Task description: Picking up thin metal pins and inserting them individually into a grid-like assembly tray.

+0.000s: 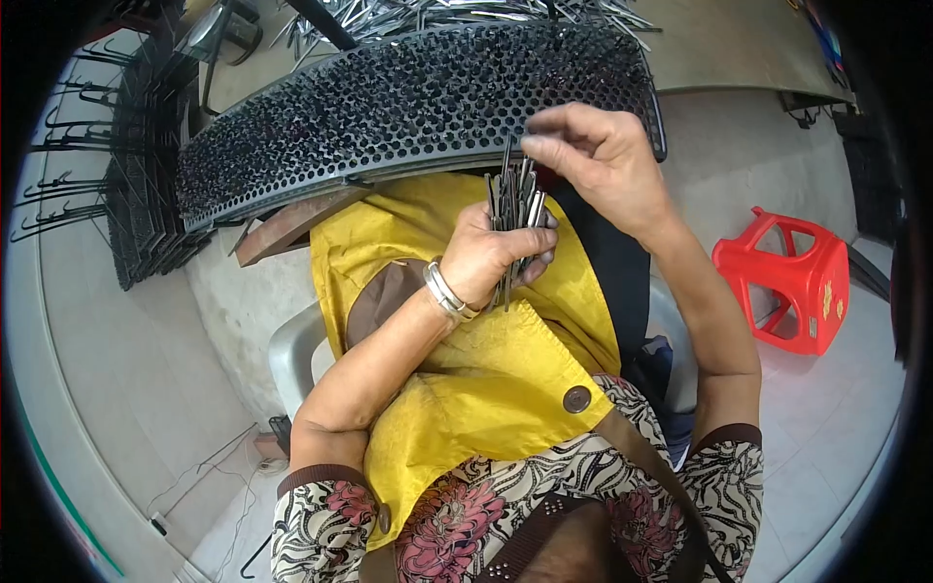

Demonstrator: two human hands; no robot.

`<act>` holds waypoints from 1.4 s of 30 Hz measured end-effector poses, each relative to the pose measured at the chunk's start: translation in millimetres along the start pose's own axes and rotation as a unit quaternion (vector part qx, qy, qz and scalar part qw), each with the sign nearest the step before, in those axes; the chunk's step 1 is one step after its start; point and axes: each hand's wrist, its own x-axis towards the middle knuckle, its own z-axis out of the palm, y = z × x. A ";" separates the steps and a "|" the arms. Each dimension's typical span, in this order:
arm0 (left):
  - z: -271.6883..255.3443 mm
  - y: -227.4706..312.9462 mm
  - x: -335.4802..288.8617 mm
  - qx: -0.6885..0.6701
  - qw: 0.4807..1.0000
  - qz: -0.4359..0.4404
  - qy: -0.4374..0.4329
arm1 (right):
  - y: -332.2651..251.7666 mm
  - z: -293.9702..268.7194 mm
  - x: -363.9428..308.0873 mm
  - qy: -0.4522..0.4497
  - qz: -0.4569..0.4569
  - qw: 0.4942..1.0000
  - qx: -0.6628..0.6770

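Note:
My left hand [498, 255] is wrapped round a bundle of thin grey metal rods [512, 199], which stick up in front of my lap. Just above the bundle's tips is my right hand [604, 160], with thumb and forefinger brought close together by the near edge of a long black perforated tray [340, 165]. Whether a rod sits between those fingertips is too small to tell. Many of the tray's round holes hold dark upright pieces, while open holes show along the near edge and toward the right.
Loose silvery rods [408, 17] lie heaped on the table [739, 49] behind the tray. A metal can [238, 37] stands at the far left, above stacked black racks with hooks [146, 194]. To the right is a red plastic stool [797, 282]. A yellow apron [466, 389] covers my lap.

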 end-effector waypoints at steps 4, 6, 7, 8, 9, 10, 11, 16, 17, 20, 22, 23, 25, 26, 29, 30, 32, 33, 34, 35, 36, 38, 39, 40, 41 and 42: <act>2.9 2.0 -1.9 0.031 0.999 -0.011 -0.021 | -0.8 -5.3 -2.7 -0.018 0.000 1.000 0.019; -0.3 0.5 0.3 0.032 0.999 -0.005 -0.034 | -0.9 -9.8 -0.8 -0.007 0.013 1.000 0.028; -1.6 -0.2 0.9 0.032 0.999 -0.004 -0.034 | -2.1 -11.8 1.4 0.042 0.020 0.998 0.032; -3.1 -0.8 1.3 0.029 0.999 0.000 -0.024 | -3.3 -13.3 4.2 0.091 0.027 0.995 0.036; -4.4 -1.0 1.6 0.027 1.000 0.004 -0.014 | -4.1 -13.1 8.2 0.131 0.015 0.989 0.061; -5.6 -0.9 1.9 0.027 1.000 0.004 -0.014 | -2.4 -13.9 12.4 0.131 0.015 0.989 0.061; -6.9 -0.5 2.0 0.025 1.000 0.002 -0.008 | 0.4 -14.7 17.2 0.179 -0.036 0.983 0.027; -5.6 4.5 0.8 0.021 1.000 -0.003 0.002 | 13.3 -7.7 31.3 0.258 -0.162 0.947 -0.098; -5.2 5.4 0.1 0.022 1.000 -0.003 0.002 | 14.6 -6.7 32.6 0.257 -0.162 0.948 -0.097; -5.2 7.0 -0.9 0.021 1.000 -0.004 0.002 | 19.4 -5.9 38.3 0.231 -0.231 0.922 -0.208; -6.6 6.9 -0.6 0.020 1.000 -0.006 0.003 | 23.1 -6.6 45.0 0.182 -0.381 0.833 -0.357; -8.2 6.4 -0.1 0.023 1.000 -0.005 0.001 | 22.8 -4.6 42.5 0.154 -0.357 0.825 -0.409; -10.2 6.4 -0.5 0.025 1.000 -0.004 0.000 | 18.2 -1.0 39.1 0.140 -0.347 0.815 -0.443; -10.7 6.8 -1.0 0.027 1.000 -0.006 0.003 | 16.8 0.4 37.8 0.127 -0.336 0.802 -0.477; -12.0 8.0 -2.8 0.029 1.000 -0.007 0.011 | 16.3 -0.2 34.9 0.146 -0.352 0.855 -0.352; -12.5 8.5 -3.3 0.028 0.999 -0.007 0.015 | 13.1 0.6 28.9 0.145 -0.353 0.855 -0.351; -12.4 8.3 -4.3 0.021 1.000 -0.001 0.015 | 0.6 4.7 9.5 0.085 -0.005 0.992 -0.092; -12.3 7.9 -4.6 0.015 1.000 0.003 0.015 | 3.7 7.5 5.4 0.061 0.017 0.998 -0.029; -11.5 7.7 -4.1 0.015 1.000 0.002 0.014 | 4.4 8.1 1.8 0.061 0.017 0.998 -0.030; -11.0 7.5 -3.6 0.017 1.000 0.005 0.007 | 4.6 8.4 -1.3 0.046 0.021 0.999 -0.001; -10.2 7.3 -3.5 0.020 1.000 0.007 0.001 | 4.3 8.3 -3.0 0.030 0.024 0.999 0.028; -8.9 6.8 -3.6 0.021 1.000 0.006 -0.002 | 4.4 8.8 -1.4 0.042 0.016 0.998 0.040; -8.5 6.7 -3.8 0.021 1.000 0.005 -0.005 | 4.1 8.4 -0.4 0.061 0.008 0.997 0.038; -9.2 6.4 -4.3 0.022 1.000 0.006 -0.004 | 3.6 8.3 1.0 0.079 -0.001 0.996 0.036; -10.2 5.8 -4.7 0.024 1.000 0.010 -0.007 | 1.4 8.6 2.8 0.086 0.027 0.995 0.042; -11.1 5.5 -5.0 0.026 1.000 0.013 -0.011 | 1.4 11.1 3.6 0.085 0.027 0.995 0.043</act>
